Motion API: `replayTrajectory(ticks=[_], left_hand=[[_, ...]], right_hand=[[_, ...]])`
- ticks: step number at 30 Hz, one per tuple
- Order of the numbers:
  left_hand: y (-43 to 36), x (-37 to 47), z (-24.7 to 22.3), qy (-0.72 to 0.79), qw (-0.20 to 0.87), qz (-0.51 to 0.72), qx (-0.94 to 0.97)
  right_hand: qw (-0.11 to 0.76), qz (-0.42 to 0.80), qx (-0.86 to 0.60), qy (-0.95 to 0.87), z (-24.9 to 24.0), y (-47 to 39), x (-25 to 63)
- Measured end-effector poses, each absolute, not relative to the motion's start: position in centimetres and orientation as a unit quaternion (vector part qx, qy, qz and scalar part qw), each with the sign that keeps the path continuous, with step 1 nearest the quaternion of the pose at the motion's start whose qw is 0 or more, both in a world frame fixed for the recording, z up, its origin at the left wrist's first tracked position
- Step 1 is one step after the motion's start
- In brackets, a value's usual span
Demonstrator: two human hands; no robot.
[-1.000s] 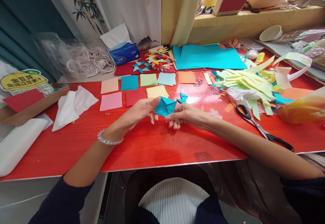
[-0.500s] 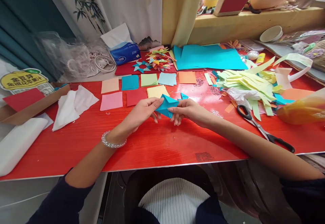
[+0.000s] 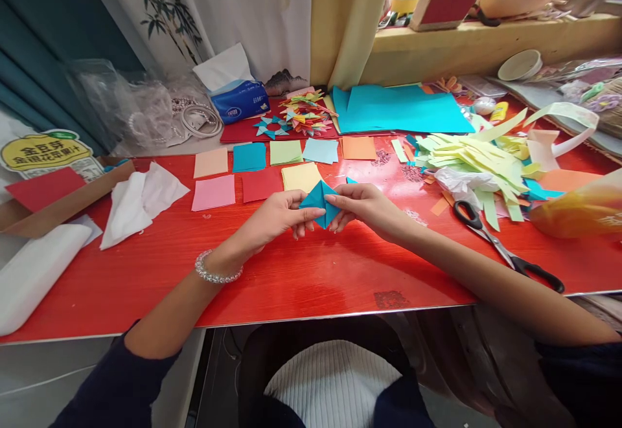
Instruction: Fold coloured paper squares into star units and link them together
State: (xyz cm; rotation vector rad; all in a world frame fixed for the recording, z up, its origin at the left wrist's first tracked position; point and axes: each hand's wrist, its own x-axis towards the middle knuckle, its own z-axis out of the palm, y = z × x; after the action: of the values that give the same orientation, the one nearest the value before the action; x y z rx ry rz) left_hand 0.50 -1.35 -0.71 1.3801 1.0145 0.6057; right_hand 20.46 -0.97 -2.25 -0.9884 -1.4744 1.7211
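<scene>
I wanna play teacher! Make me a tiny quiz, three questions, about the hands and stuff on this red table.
1. Fill in: the left hand and the right hand both hold a folded ____ paper.
2. True or false: the right hand is holding the scissors.
3. Which colour sits between the pink square and the yellow square? A: orange. B: red. C: green.

Key:
1. Blue.
2. False; the scissors lie on the table.
3. B.
</scene>
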Motion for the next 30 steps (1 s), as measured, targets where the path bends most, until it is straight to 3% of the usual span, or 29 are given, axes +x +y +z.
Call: replayTrajectory(ticks=[11,30], left_hand=[[-1.53,0.77,-1.09,0.449,0.581,0.357,0.578],[-1.83,0.92,-1.1,0.428,0.592,0.375,0.571]], right_hand=[[0.358,0.629,-0.391,-0.569,-2.0,-1.25,20.16],[0.374,0.68,-0.343,-0.53,-2.46,-1.02,20.63]])
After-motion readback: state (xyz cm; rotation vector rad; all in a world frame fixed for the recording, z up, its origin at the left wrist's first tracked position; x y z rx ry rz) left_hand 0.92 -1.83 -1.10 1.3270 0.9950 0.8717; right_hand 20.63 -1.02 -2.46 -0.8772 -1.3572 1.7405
